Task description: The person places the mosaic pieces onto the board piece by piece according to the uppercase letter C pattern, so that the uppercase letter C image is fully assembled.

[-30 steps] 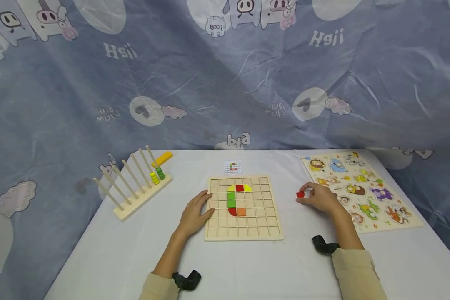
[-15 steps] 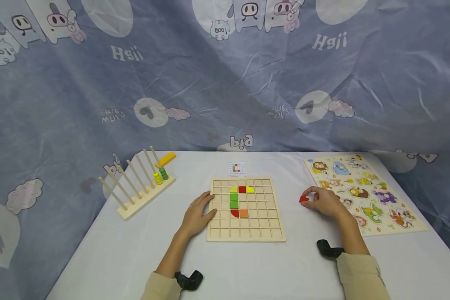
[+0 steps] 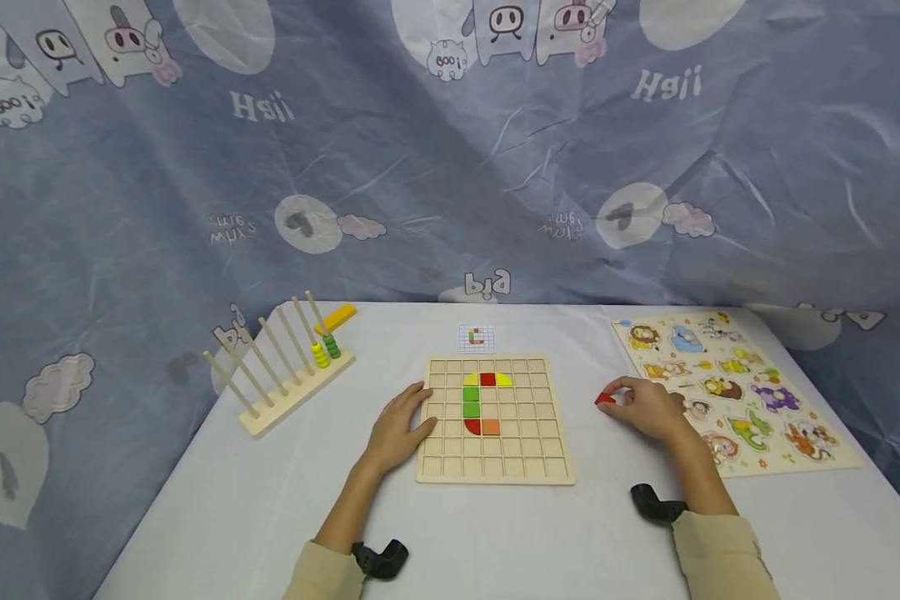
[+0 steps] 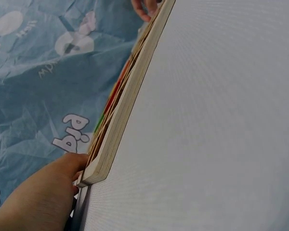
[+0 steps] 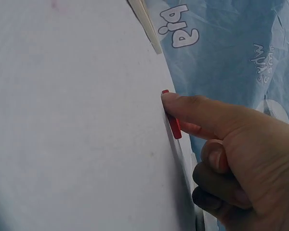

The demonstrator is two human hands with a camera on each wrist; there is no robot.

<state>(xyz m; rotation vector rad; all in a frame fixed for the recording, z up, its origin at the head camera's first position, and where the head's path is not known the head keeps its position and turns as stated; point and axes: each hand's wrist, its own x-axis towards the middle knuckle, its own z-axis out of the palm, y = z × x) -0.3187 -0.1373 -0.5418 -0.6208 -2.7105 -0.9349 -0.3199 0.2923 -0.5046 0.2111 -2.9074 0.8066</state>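
A red tile (image 3: 605, 398) is pinched between the thumb and index finger of my right hand (image 3: 648, 408), to the right of the board. In the right wrist view the tile (image 5: 173, 118) appears edge-on just over the white tabletop; its exact outline is hard to tell. My left hand (image 3: 397, 429) rests at the left edge of the square wooden grid board (image 3: 521, 454), fingers fairly straight and thumb touching the rim. Lying in its cells are a red square (image 3: 487, 379) between two yellow pieces, two green squares (image 3: 471, 402), a rounded red piece (image 3: 472, 427) and an orange square (image 3: 491, 427).
A small pattern card (image 3: 477, 339) lies behind the board. At left stands a wooden peg rack (image 3: 296, 393) with yellow and green beads, a yellow bar (image 3: 337, 317) behind it. On the right, an animal puzzle board (image 3: 742, 400) extends under my right forearm. A printed cloth hangs behind.
The red tile has turned between my right fingers and come slightly nearer the person. My left hand stays at the board's edge. The head view has shifted slightly, and the board's pieces are unchanged.
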